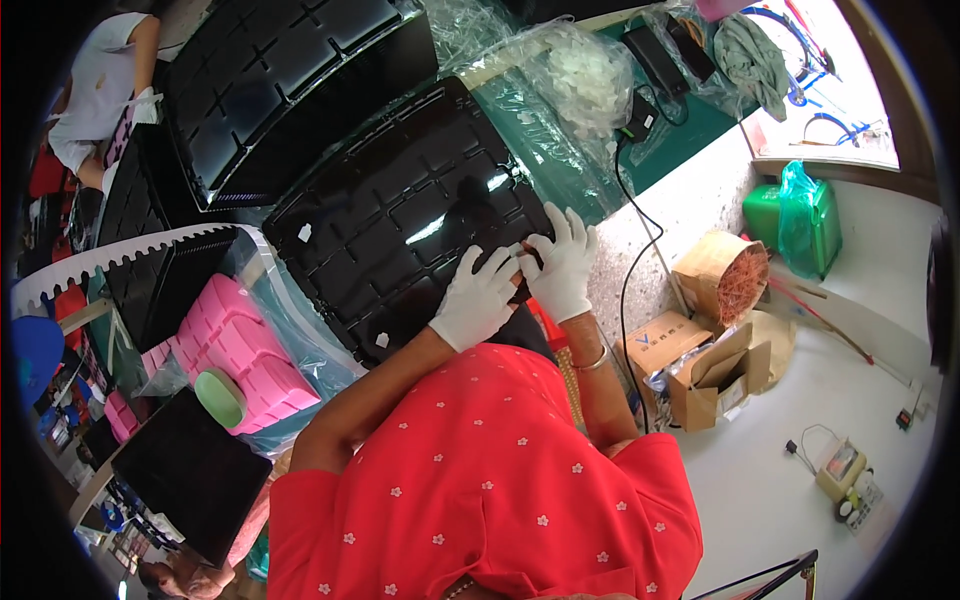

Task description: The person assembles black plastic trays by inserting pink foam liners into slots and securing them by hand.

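Note:
In front of me lies a glossy black moulded plastic tray (370,215) with raised ridges, a few small white stickers along its sides. Both my hands wear white gloves and meet over its near right edge. My left hand (474,302) has its fingers bent, and its tips pinch together close to the other hand. Thumb and forefinger of my right hand (562,268) are pinched too, while its other fingers reach upward. Whatever lies between the fingertips is too small to make out.
Stacked black trays (290,75) stand at the far left, beside pink moulded trays (245,345) with a green oval dish (220,398). Clear plastic bags (580,75) and a black cable (622,300) are at right, above cardboard boxes (712,385). Another person (105,75) is at far left.

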A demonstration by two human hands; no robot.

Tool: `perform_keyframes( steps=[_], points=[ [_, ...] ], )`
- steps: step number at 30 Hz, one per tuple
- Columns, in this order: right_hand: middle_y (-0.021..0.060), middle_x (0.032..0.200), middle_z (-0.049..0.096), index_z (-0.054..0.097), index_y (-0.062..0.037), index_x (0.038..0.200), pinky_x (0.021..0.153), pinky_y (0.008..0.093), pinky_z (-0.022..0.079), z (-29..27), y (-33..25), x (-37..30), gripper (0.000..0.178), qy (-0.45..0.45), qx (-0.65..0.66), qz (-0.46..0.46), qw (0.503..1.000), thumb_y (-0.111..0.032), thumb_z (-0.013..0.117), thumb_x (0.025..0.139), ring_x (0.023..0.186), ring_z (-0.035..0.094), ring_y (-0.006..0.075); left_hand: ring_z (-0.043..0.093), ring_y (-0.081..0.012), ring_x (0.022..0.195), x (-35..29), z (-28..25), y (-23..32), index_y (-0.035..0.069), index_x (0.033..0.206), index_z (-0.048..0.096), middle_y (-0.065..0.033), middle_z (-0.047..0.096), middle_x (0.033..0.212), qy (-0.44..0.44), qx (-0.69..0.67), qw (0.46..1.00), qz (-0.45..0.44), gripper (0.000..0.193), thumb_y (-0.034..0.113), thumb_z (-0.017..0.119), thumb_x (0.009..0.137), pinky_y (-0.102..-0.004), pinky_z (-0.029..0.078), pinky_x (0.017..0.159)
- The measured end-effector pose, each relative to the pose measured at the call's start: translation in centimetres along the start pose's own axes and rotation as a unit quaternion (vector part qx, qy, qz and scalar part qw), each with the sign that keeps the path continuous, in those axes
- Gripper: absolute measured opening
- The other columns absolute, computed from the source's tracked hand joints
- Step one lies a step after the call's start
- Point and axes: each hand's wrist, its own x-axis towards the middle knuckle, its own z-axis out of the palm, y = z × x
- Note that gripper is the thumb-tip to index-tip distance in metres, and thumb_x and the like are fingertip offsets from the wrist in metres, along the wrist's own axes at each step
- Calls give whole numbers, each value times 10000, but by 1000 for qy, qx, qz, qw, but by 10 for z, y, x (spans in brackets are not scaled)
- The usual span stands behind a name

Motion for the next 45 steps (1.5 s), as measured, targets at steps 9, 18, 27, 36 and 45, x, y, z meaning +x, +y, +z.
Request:
perform_keyframes(
  steps=[9,18,27,36,45],
  points=[
    [101,1305,554,644,-110,824,1052,565,288,6,-2,4,122,54,-15,-73,996,-144,707,725,1239,444,364,387,-269,1301,6,-17,-3,43,1217,581,-78,485,1335,-69,-38,995,-58,561,361,698,770,-486,279,1045],
    [97,1136,602,627,-74,735,993,515,376,-2,2,16,137,56,136,-153,977,-105,737,659,1156,498,351,428,-246,1274,-18,-8,-5,41,1021,671,-73,569,1188,25,-28,998,-46,360,292,696,763,-501,299,1054],
    [109,1186,623,701,-64,933,1004,423,380,-16,110,187,211,186,-53,42,980,-200,701,772,1155,529,305,499,-279,1214,-34,-19,-11,16,1019,654,-82,591,1202,86,-83,990,-78,300,150,658,751,-488,338,1040],
    [113,1209,615,696,-79,945,928,425,462,8,-13,161,186,76,99,-168,978,-111,675,764,1127,550,340,560,-321,1128,-94,-51,-50,22,1017,633,-113,606,1179,290,-32,889,-354,264,54,641,755,-454,428,979],
    [82,1071,633,703,-125,992,829,440,494,103,-206,129,198,-161,120,-284,938,-157,644,807,992,603,308,459,-313,1252,-132,-61,-105,16,1142,611,-111,540,1295,211,94,872,-431,349,132,637,814,-463,367,1028]
  ],
)
